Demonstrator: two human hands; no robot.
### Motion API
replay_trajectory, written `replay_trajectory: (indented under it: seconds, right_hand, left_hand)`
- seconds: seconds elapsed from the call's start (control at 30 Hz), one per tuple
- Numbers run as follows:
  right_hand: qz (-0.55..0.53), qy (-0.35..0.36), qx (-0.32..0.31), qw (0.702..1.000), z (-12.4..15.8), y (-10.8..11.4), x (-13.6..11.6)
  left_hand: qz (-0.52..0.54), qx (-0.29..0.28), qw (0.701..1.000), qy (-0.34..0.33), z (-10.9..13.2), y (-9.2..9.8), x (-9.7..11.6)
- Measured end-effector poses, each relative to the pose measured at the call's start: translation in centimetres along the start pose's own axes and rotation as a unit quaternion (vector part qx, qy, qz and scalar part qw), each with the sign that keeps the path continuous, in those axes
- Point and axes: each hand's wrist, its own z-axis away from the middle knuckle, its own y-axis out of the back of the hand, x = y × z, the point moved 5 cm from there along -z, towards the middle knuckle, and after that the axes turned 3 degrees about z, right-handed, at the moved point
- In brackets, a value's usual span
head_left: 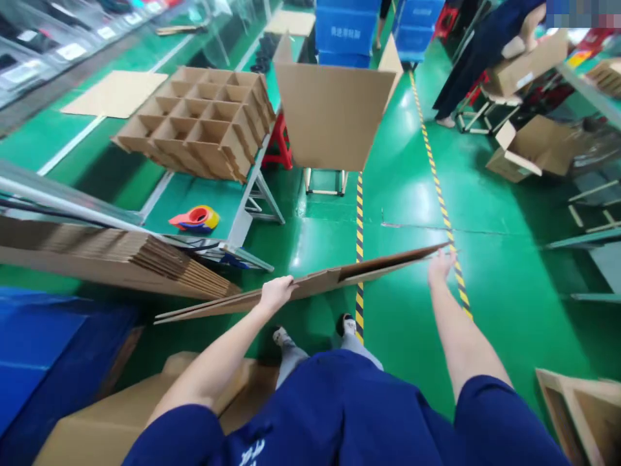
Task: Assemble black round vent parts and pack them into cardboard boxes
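A folded-flat cardboard box (315, 282) stretches across in front of me, seen nearly edge-on, with a narrow gap between its layers at the right. My left hand (277, 292) is closed around its upper edge near the middle. At the right end, my right hand (441, 265) pinches the corner. To the left leans a stack of flattened cartons (160, 259), close to the held box's left end. Ahead, an open cardboard box (334, 116) with raised flaps sits on a stool (326, 182).
A cardboard divider grid (194, 116) and a tape dispenser (196, 219) lie on the green-topped table (169, 200) at left. Blue crates (347, 29) stand ahead. A co-worker (485, 52) bends over a box at the right. Another open carton (533, 149) lies on the floor.
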Motion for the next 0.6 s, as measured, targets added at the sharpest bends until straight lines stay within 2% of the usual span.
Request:
replay_trajectory:
  seconds: [0.07, 0.17, 0.27, 0.33, 0.37, 0.47, 0.6]
  right_hand:
    - [-0.056, -0.063, -0.010, 0.996, 0.1, -1.5, 1.1]
    - [-0.066, -0.109, 0.000, 0.992, 0.9, -2.1, 1.1]
    - [-0.061, -0.222, -0.024, 0.973, 2.8, -2.3, 1.8]
    - [-0.100, -0.283, -0.060, 0.952, 4.7, -2.7, 2.6]
    - [-0.127, -0.289, -0.079, 0.946, 5.7, -2.9, 2.8]
    - [-0.205, -0.259, -0.143, 0.933, 8.5, -3.6, 3.2]
    - [-0.305, -0.341, -0.215, 0.863, 11.1, -4.1, 3.8]
  left_hand:
    - [0.022, -0.034, 0.999, 0.000, 0.2, -1.2, 3.0]
    - [0.106, -0.117, 0.987, 0.027, 0.8, -2.7, 4.5]
    - [0.207, -0.154, 0.966, 0.032, 1.5, -3.9, 4.0]
    - [0.240, -0.149, 0.959, 0.004, 1.6, -4.2, 3.5]
    - [0.241, -0.142, 0.960, -0.006, 1.7, -4.1, 3.1]
    - [0.192, -0.111, 0.975, -0.018, 2.0, -3.7, 1.9]
    - [0.086, -0.104, 0.986, -0.099, 4.3, -3.6, 1.4]
